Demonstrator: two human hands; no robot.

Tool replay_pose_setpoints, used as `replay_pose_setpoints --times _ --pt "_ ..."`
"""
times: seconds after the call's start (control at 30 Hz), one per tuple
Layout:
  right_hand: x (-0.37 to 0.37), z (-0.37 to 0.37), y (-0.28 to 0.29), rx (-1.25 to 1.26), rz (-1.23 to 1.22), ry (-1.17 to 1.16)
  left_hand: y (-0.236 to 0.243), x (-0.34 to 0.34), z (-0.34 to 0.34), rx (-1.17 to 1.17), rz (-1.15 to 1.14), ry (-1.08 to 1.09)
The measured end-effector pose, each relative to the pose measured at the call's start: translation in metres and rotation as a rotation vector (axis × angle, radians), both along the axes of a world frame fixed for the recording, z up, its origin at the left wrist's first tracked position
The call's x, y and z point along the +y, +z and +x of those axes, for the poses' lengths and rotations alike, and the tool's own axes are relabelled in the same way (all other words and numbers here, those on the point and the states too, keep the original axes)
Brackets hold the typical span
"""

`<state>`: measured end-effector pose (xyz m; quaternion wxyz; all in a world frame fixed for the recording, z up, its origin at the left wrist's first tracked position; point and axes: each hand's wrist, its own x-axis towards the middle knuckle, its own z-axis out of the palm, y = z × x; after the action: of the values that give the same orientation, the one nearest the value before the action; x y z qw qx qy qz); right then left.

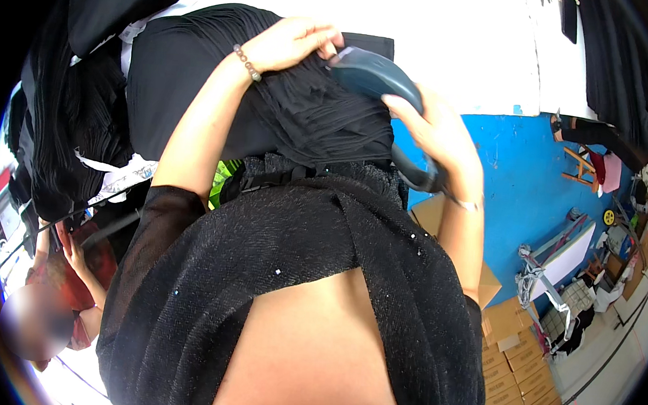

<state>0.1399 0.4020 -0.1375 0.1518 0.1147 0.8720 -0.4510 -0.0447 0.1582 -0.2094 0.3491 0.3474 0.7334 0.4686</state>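
Observation:
A stack of black folded garments (198,83) lies in front of me on a white tabletop, its near part creased and bunched. Over its far right part my left hand (293,43) is closed in a pinch, wearing a bead bracelet; what the fingertips hold is too small to make out. My right hand (440,128) grips a dark teal curved handheld tool (376,73), slightly blurred, with a broad, rounded head. The head's tip is close beside the left fingertips, above the black cloth. A dark curved part shows below the right palm.
More black garments (60,142) are piled at the left. A co-worker's hand (76,256) shows at the lower left. On the right are a blue floor (499,191), a wooden stool (580,168), stacked cardboard boxes (510,377) and hanging black cloth (628,80). A dark phone-like object (569,18) lies on the white tabletop (467,40).

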Motion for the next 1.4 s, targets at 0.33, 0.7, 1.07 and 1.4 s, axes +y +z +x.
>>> replay_pose_setpoints --times 0.33,0.7,1.07,1.4 --pt "-0.010 0.004 0.011 -0.048 0.035 -0.008 -0.020 0.066 -0.026 0.637 -0.312 -0.108" --pt "0.013 0.009 -0.046 0.076 -0.058 -0.304 -0.047 0.062 -0.008 0.204 -0.085 0.082" --pt "0.020 0.011 -0.030 0.048 -0.136 -0.535 -0.031 0.050 -0.001 0.428 0.063 0.027" --pt "0.008 0.009 0.006 0.140 -0.070 -0.336 0.011 0.018 -0.005 0.166 0.230 0.079"
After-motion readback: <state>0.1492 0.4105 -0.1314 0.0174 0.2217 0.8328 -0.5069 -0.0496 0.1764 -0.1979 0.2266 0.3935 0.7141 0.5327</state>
